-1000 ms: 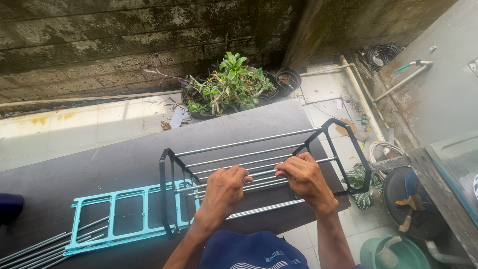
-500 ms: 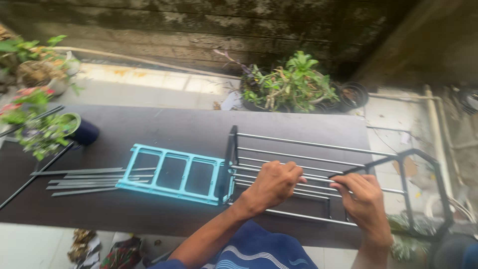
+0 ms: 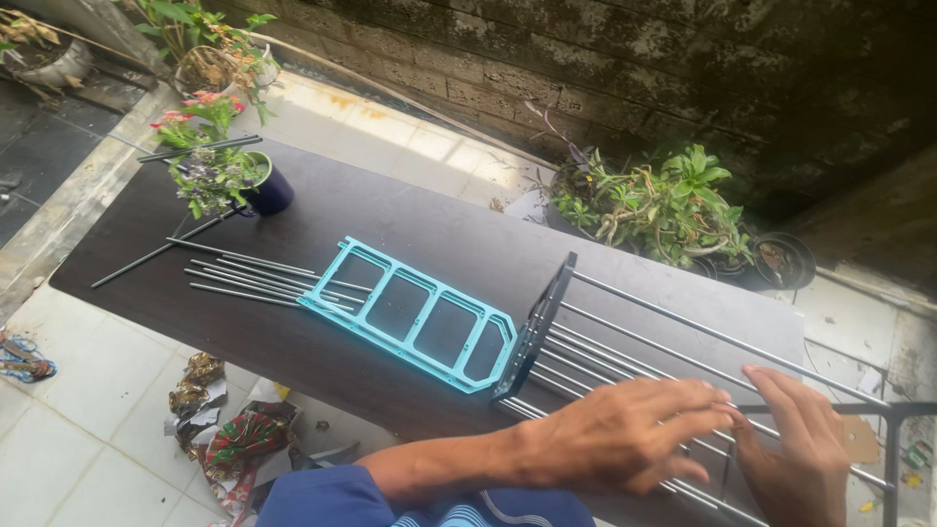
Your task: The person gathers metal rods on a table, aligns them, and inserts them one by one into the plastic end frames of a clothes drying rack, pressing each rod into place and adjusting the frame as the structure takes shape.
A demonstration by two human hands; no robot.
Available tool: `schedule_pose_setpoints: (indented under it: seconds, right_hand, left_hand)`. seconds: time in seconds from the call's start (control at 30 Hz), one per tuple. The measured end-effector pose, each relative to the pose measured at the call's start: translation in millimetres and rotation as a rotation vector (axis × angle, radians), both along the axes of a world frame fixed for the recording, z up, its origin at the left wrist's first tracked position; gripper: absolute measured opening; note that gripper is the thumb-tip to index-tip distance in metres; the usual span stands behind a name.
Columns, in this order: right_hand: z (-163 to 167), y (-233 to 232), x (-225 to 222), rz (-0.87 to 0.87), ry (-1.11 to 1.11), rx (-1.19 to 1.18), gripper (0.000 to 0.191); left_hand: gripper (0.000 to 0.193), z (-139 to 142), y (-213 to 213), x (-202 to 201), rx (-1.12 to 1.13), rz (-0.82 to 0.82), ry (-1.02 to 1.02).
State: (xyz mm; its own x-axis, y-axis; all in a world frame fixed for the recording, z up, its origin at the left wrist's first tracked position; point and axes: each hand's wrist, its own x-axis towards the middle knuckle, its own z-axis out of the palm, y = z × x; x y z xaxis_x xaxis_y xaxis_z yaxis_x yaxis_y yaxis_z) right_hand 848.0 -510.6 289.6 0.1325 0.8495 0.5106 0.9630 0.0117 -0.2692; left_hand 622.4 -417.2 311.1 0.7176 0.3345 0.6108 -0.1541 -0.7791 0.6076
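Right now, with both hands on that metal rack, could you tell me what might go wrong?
The rack lies near the table's front right edge, so pressure from the left hand or right hand might tip it off. The loose rods beside the turquoise frame could roll off if the table gets jolted. The potted plant near the far corner might topple too.
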Motion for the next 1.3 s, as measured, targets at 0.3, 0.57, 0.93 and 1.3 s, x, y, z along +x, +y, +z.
schedule_pose_setpoints:
  seconds: [0.3,0.57,0.93,1.3]
  right_hand:
    - [63.9,48.5,-153.1,0.692,0.178,0.204,0.074]
    - [61.5,188.4,-389.7,0.707,0.357,-0.135,0.065]
    - [-94.6,390.9,-623.9,0.553,0.299,-0.178,0.061]
    - [-121.0,537.7,-722.2,0.387,0.023,-0.07,0.068]
  left_hand:
    - [0.044,66.6,28.3,-179.7,-0.058,0.292,-0.136]
    - [0.041,9.8,127.5,-395.7,-0.056,1.146,-0.002]
    - [0.04,-242.5,553.5,-793.9,-0.065,1.262,0.169]
    - [0.049,-378.4,775.6,-809.6,0.074,0.898,0.804]
